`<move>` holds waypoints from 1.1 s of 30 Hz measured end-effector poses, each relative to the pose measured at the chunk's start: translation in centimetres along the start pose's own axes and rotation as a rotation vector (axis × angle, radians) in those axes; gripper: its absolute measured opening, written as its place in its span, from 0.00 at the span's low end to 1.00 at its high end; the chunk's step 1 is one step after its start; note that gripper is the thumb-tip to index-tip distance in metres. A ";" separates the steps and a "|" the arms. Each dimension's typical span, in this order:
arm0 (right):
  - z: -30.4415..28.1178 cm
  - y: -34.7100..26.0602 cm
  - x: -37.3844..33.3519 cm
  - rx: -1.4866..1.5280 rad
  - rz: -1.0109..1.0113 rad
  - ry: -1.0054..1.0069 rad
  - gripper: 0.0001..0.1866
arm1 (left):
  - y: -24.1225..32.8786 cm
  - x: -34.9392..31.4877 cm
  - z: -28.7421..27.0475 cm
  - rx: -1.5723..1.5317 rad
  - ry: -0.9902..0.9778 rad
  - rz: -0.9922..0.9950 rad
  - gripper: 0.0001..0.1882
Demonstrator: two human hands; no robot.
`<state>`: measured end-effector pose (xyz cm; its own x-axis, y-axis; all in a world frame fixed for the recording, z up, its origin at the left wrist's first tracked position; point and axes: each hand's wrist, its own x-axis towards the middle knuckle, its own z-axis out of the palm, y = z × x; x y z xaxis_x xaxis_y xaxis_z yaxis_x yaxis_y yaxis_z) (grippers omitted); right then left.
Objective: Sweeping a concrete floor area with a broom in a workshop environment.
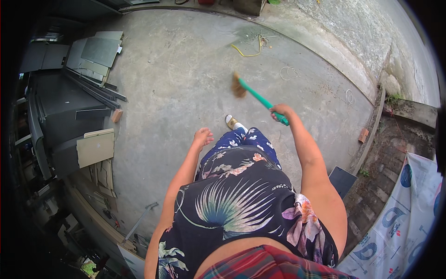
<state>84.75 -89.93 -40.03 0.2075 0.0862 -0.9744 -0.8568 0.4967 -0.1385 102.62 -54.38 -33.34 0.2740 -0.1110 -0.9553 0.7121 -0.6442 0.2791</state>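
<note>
My right hand (280, 112) is wrapped round the green handle of a broom (258, 98), out ahead and to the right of my body. The broom slants up and to the left, and its brown bristle head (239, 86) is smeared by motion over the concrete floor (176, 83). On the other side, my left hand (203, 137) hangs beside my hip with nothing in it, the fingers loosely bent and partly apart. Farther off, a yellow strip (251, 55) and thin scraps (264, 41) lie on the floor beyond the broom.
Stacked boards (100, 51), dark panels and a brick (117, 115) line the left side. On the right are thin wire loops (288, 73), another brick (363, 135), a dark board (342, 180), a low kerb (371, 135) and printed white sheeting (390, 223). My sandalled foot (230, 122) shows ahead.
</note>
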 end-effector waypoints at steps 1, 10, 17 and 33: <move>-1.7 -0.7 0.3 0.036 0.000 0.081 0.06 | 0.0 0.5 -0.5 0.000 -0.002 -0.002 0.21; -1.7 -4.1 -4.4 -0.017 -0.391 0.561 0.10 | 0.4 2.9 -1.4 0.003 0.023 -0.081 0.19; -2.7 -7.5 -7.0 -0.366 -0.356 0.461 0.23 | 2.0 5.0 -1.7 -0.037 0.112 -0.097 0.19; -6.7 -20.4 0.3 -0.322 0.050 -0.307 0.07 | 14.1 8.7 7.8 0.112 0.220 0.001 0.22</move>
<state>99.16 -105.84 -38.71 0.2508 0.3800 -0.8904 -0.9626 0.1957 -0.1876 109.99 -70.34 -38.46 0.4175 0.0484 -0.9074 0.6395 -0.7251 0.2556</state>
